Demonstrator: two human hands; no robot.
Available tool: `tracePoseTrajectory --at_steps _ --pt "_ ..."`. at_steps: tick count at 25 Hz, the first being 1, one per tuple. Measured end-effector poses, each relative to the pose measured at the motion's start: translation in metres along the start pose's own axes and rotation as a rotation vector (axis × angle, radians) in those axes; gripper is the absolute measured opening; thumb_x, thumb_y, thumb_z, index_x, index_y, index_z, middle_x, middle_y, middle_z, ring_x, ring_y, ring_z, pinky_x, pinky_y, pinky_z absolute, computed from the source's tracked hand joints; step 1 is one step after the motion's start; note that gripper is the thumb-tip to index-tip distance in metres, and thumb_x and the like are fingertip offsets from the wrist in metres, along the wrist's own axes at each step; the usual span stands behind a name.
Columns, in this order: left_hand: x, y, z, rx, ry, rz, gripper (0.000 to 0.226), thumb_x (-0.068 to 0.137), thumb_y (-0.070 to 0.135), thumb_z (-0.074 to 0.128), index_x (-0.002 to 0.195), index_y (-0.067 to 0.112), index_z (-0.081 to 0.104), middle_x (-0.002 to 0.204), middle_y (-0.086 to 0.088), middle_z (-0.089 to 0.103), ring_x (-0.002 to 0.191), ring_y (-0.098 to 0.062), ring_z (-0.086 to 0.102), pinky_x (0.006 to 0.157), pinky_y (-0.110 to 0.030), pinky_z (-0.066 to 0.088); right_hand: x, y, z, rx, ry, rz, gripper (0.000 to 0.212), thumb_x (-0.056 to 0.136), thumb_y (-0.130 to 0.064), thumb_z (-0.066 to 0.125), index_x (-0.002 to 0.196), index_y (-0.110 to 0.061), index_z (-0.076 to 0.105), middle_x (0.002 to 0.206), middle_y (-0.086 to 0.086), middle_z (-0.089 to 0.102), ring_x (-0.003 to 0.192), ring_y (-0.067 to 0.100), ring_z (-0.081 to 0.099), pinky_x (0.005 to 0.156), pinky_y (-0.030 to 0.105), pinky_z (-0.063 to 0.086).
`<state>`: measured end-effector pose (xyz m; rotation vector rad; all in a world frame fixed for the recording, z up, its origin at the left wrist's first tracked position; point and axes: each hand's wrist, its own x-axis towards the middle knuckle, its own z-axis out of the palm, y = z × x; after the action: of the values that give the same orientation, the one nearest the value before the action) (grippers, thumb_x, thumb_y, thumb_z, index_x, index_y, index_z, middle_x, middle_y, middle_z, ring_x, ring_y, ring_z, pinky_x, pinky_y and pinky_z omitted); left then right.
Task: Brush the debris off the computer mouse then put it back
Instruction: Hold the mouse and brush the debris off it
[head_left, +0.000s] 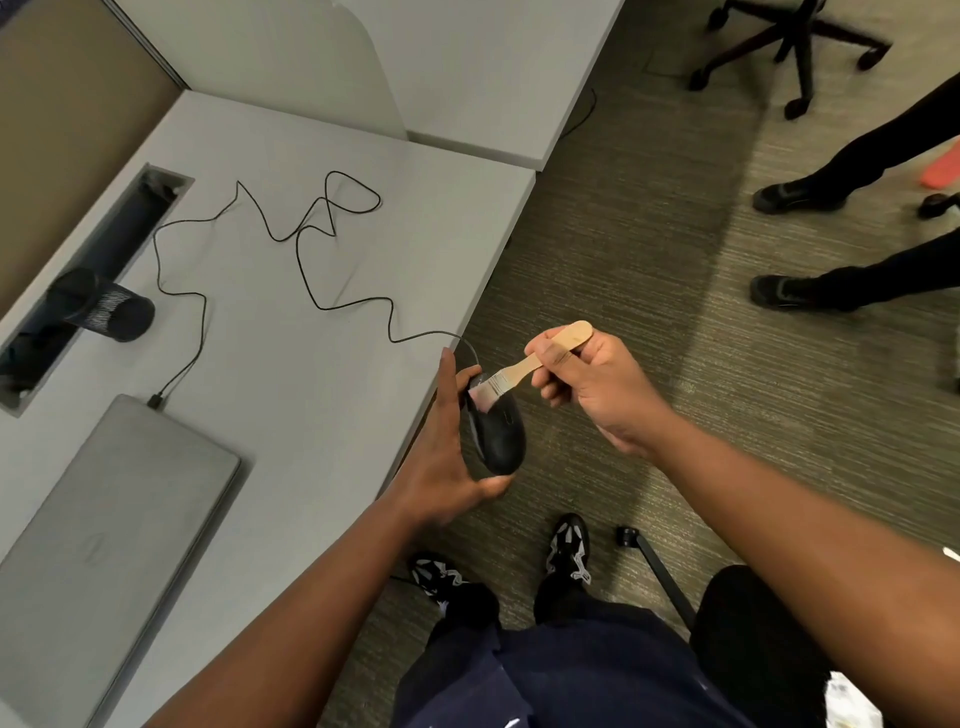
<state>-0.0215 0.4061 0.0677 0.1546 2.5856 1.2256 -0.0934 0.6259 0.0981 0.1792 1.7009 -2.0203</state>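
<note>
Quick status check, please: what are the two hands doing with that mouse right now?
Left hand holds black corded computer mouse off the grey desk edge. Right hand grips wooden-handled brush, bristles on mouse. Nothing in the way.

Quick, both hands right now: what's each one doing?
Left hand: holds the black mouse off the desk edge.
Right hand: grips the wooden brush, bristles on the mouse.

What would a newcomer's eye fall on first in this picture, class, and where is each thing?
The eye goes to the middle, just off the desk edge: the left hand holds a black computer mouse, while the right hand grips a wooden-handled brush whose bristles touch it. Next comes the thin black cable looping across the pale grey desk, then the closed grey laptop at lower left.
</note>
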Motion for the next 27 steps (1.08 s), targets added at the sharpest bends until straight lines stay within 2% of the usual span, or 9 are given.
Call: tracePoseTrajectory --at_steps 4,9,11,14,17,20,22,27 --pt "0.000 0.003 -0.001 0.004 -0.021 0.013 0.161 0.069 0.020 0.099 0.149 0.060 -0.035 0.171 0.004 0.024 0.158 -0.013 0.029 0.124 -0.051 0.038 0.009 -0.002 -0.002 -0.007 0.011 0.028 0.016 0.104 -0.022 0.060 0.107 -0.009 0.069 0.075 0.002 0.068 0.065 0.010 0.060 0.063 0.025 0.050" --pt "-0.001 0.006 -0.001 -0.009 -0.029 0.027 0.160 0.070 0.021 0.098 0.150 0.057 -0.036 0.169 0.006 0.027 0.156 -0.009 0.030 0.127 -0.045 0.034 0.015 -0.004 -0.007 -0.012 0.043 0.021 0.019 0.103 -0.023 0.061 0.111 -0.007 0.068 0.075 0.002 0.067 0.065 0.009 0.059 0.063 0.024 0.050" --pt "-0.001 0.005 -0.001 -0.008 -0.030 0.021 0.161 0.070 0.022 0.098 0.150 0.056 -0.037 0.169 0.007 0.028 0.157 -0.009 0.029 0.127 -0.046 0.032 0.017 -0.003 -0.011 -0.022 0.071 0.015 0.021 0.103 -0.024 0.062 0.113 -0.007 0.068 0.077 0.003 0.068 0.066 0.010 0.060 0.064 0.025 0.050" --pt "-0.001 0.004 -0.001 -0.012 -0.032 0.020 0.160 0.070 0.022 0.098 0.151 0.055 -0.036 0.170 0.007 0.028 0.157 -0.009 0.030 0.127 -0.048 0.033 0.019 -0.001 -0.015 -0.095 0.113 -0.013 0.020 0.103 -0.024 0.062 0.113 -0.008 0.068 0.080 0.004 0.068 0.070 0.012 0.060 0.068 0.028 0.052" --pt "0.000 0.004 -0.002 -0.011 -0.039 0.022 0.160 0.070 0.022 0.099 0.152 0.054 -0.035 0.169 0.009 0.029 0.156 -0.006 0.031 0.127 -0.044 0.033 0.016 0.000 -0.019 -0.146 0.155 -0.051 0.013 0.102 -0.023 0.063 0.107 -0.014 0.070 0.083 0.004 0.069 0.075 0.014 0.061 0.073 0.031 0.053" --pt "0.000 0.003 -0.003 -0.013 -0.051 0.003 0.161 0.070 0.022 0.099 0.152 0.054 -0.036 0.169 0.010 0.028 0.155 -0.005 0.032 0.126 -0.040 0.035 0.009 -0.003 -0.019 0.043 0.127 -0.057 0.004 0.096 -0.019 0.070 0.099 -0.016 0.071 0.081 0.003 0.068 0.073 0.013 0.060 0.068 0.028 0.052" --pt "0.000 0.003 -0.003 -0.023 -0.058 -0.012 0.161 0.070 0.022 0.099 0.152 0.053 -0.036 0.169 0.013 0.027 0.155 -0.004 0.032 0.126 -0.039 0.036 0.005 -0.006 -0.017 0.158 0.092 -0.042 0.017 0.090 -0.026 0.074 0.100 -0.013 0.070 0.077 0.004 0.066 0.069 0.013 0.058 0.065 0.027 0.049" --pt "0.002 0.002 -0.003 -0.042 -0.072 -0.038 0.161 0.069 0.025 0.100 0.150 0.057 -0.036 0.170 0.016 0.023 0.156 -0.005 0.029 0.126 -0.042 0.035 0.003 -0.011 -0.010 -0.063 0.098 -0.025 0.023 0.101 -0.022 0.065 0.108 -0.001 0.067 0.065 0.003 0.063 0.054 0.009 0.053 0.050 0.021 0.044"
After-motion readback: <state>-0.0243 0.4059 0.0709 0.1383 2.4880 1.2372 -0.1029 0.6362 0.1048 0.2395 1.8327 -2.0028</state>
